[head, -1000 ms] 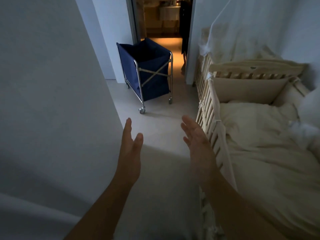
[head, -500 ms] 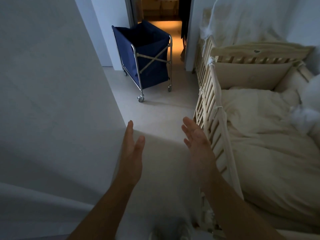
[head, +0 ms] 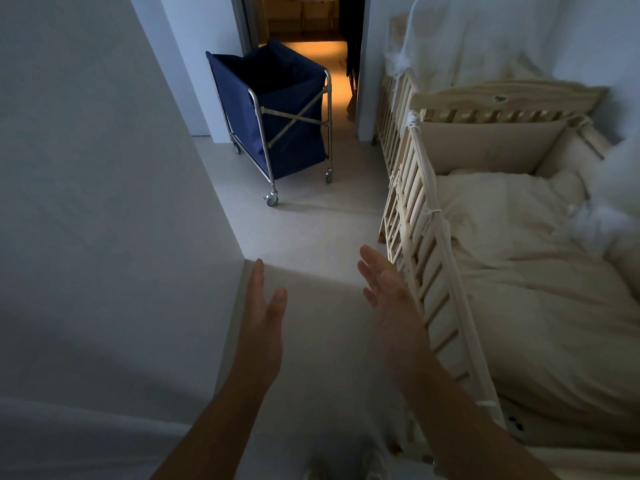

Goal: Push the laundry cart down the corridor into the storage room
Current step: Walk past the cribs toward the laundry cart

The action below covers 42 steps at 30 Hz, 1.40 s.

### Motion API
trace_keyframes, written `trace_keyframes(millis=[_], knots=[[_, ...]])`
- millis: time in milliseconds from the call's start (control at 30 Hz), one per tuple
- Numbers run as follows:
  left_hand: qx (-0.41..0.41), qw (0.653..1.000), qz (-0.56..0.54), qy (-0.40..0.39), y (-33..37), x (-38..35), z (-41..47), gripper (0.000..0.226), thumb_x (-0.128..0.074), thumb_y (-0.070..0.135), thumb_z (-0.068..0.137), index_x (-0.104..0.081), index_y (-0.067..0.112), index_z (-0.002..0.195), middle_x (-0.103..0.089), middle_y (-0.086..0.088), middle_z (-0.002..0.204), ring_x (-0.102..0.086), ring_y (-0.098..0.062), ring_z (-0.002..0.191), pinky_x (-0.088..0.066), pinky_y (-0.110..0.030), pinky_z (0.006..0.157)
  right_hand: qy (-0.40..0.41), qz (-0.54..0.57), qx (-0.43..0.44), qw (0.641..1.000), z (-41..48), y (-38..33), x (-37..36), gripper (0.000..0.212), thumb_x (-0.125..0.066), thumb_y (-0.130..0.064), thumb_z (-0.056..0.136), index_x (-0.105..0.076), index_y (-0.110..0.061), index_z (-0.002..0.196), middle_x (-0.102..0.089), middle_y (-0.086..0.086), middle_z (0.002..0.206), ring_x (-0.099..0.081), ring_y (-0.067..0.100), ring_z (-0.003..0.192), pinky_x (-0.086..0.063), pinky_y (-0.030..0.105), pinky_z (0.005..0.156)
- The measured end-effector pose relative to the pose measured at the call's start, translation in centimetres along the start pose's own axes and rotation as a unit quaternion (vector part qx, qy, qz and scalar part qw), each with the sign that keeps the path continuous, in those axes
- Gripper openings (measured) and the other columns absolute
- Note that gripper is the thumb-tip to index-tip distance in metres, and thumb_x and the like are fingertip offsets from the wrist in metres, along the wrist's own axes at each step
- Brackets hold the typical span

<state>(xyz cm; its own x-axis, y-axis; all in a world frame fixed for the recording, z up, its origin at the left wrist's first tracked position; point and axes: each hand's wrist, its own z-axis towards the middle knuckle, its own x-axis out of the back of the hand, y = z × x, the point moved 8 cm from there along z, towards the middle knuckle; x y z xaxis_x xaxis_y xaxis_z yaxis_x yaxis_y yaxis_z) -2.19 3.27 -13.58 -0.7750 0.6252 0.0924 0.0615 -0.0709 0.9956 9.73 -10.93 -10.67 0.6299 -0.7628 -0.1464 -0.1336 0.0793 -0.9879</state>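
The laundry cart (head: 277, 116) stands at about 12 o'clock from the hands, well apart from them, just before a doorway (head: 304, 26) whose floor beyond glows warm orange. It has a deep navy fabric bag hung in a tubular chrome frame; on the side facing the camera two thin metal braces cross in an X with a horizontal bar above them. The bag's top is open and its inside is too dark to show any contents. Small swivel casters carry it: one at the near corner (head: 272, 199), one at the right corner, and another partly seen behind at the left. The cart sits skewed, its near corner pointing toward the camera, on a pale floor (head: 311, 237).

Both forearms reach forward at the lower middle. The left hand (head: 261, 317) is flat and open, fingers straight and together, thumb apart, holding nothing. The right hand (head: 388, 289) is also open, palm turned inward toward the left, fingers loosely spread and empty.

A white wall (head: 104, 168) fills the 9 o'clock side. At 3 o'clock a pale wooden slatted crib (head: 426, 209) holds cream bedding (head: 526, 258), its rail just beside the right hand.
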Motion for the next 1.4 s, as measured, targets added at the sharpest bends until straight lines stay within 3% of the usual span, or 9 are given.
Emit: trace_keyframes(millis=[133, 300, 533, 767, 833, 933, 1133, 1233, 1400], knots=[[-0.007, 1.0, 0.004, -0.008, -0.5, 0.4, 1.1, 0.062, -0.043, 0.078, 0.072, -0.023, 0.062, 0.129, -0.022, 0.027, 0.151, -0.024, 0.02, 0.13, -0.024, -0.006, 0.099, 0.001, -0.011, 0.008, 1.0, 0.8, -0.1, -0.8, 0.053, -0.036, -0.053, 0.085, -0.046, -0.037, 0.135, -0.043, -0.016, 0.15, -0.041, -0.002, 0.137, -0.029, 0.032, 0.118], [-0.018, 1.0, 0.001, -0.002, -1.1, 0.7, 3.5, 0.068, -0.043, 0.089, 0.066, -0.026, 0.065, 0.128, -0.025, 0.041, 0.142, -0.023, 0.017, 0.135, -0.023, -0.013, 0.104, 0.0, -0.008, 0.018, 1.0, 2.8, -0.2, -1.4, 0.046, -0.037, -0.054, 0.086, -0.049, -0.042, 0.129, -0.045, -0.017, 0.149, -0.041, -0.002, 0.136, -0.03, 0.035, 0.118], [-0.007, 1.0, 0.005, 0.003, -1.3, -0.1, 8.8, 0.061, -0.042, 0.08, 0.074, -0.026, 0.061, 0.13, -0.025, 0.042, 0.141, -0.022, 0.014, 0.137, -0.02, -0.02, 0.112, 0.0, -0.005, 0.025, 1.0, 8.8, 0.6, -2.0, 0.069, -0.042, -0.071, 0.076, -0.049, -0.039, 0.136, -0.048, -0.019, 0.147, -0.043, -0.003, 0.135, -0.03, 0.037, 0.117], [0.008, 1.0, 0.026, 0.013, -1.0, -1.6, 16.9, 0.06, -0.04, 0.067, 0.08, -0.022, 0.053, 0.135, -0.023, 0.024, 0.153, -0.021, 0.007, 0.141, -0.019, -0.026, 0.116, -0.004, -0.009, 0.023, 1.0, 18.4, 0.3, -2.2, 0.076, -0.043, -0.071, 0.074, -0.046, -0.034, 0.141, -0.047, -0.021, 0.146, -0.044, -0.005, 0.132, -0.032, 0.033, 0.115], [0.011, 0.999, 0.029, 0.017, -1.0, -2.2, 19.0, 0.056, -0.039, 0.062, 0.083, -0.022, 0.052, 0.136, -0.024, 0.028, 0.15, -0.022, 0.01, 0.139, -0.019, -0.022, 0.114, -0.006, -0.012, 0.024, 1.0, 20.6, 0.1, -2.0, 0.077, -0.043, -0.072, 0.075, -0.046, -0.033, 0.141, -0.047, -0.02, 0.146, -0.044, -0.005, 0.132, -0.032, 0.033, 0.115], [0.006, 0.999, 0.042, 0.016, -0.9, -3.3, 22.0, 0.063, -0.038, 0.072, 0.078, -0.02, 0.054, 0.136, -0.022, 0.038, 0.144, -0.021, 0.026, 0.128, -0.02, -0.005, 0.101, -0.01, -0.01, 0.025, 1.0, 23.9, 0.0, -1.4, 0.077, -0.043, -0.073, 0.076, -0.045, -0.033, 0.142, -0.047, -0.02, 0.147, -0.043, -0.004, 0.134, -0.031, 0.035, 0.116], [0.004, 0.999, 0.039, 0.021, -0.2, -5.8, 27.7, 0.075, -0.038, 0.076, 0.075, -0.022, 0.046, 0.142, -0.023, 0.029, 0.15, -0.022, 0.022, 0.132, -0.02, 0.005, 0.094, -0.013, -0.005, 0.022, 1.0, 30.3, -0.4, 0.3, 0.078, -0.045, -0.076, 0.074, -0.047, -0.035, 0.141, -0.049, -0.022, 0.144, -0.044, -0.004, 0.133, -0.032, 0.034, 0.114], [0.002, 0.999, 0.04, 0.028, 0.5, -7.1, 30.1, 0.078, -0.039, 0.078, 0.074, -0.023, 0.045, 0.142, -0.023, 0.023, 0.154, -0.024, 0.009, 0.139, -0.021, -0.004, 0.1, -0.016, -0.001, 0.023, 1.0, 33.1, -0.6, 0.9, 0.076, -0.044, -0.072, 0.075, -0.047, -0.034, 0.141, -0.049, -0.022, 0.144, -0.045, -0.004, 0.132, -0.032, 0.033, 0.113], [-0.006, 0.998, 0.048, 0.03, 1.7, -8.9, 33.6, 0.092, -0.035, 0.092, 0.065, -0.02, 0.045, 0.143, -0.021, 0.021, 0.156, -0.022, 0.005, 0.14, -0.02, -0.022, 0.11, -0.024, 0.008, 0.018, 1.0, 36.9, -0.9, 1.3, 0.079, -0.044, -0.072, 0.073, -0.046, -0.031, 0.142, -0.048, -0.019, 0.145, -0.045, -0.005, 0.132, -0.032, 0.031, 0.113]])
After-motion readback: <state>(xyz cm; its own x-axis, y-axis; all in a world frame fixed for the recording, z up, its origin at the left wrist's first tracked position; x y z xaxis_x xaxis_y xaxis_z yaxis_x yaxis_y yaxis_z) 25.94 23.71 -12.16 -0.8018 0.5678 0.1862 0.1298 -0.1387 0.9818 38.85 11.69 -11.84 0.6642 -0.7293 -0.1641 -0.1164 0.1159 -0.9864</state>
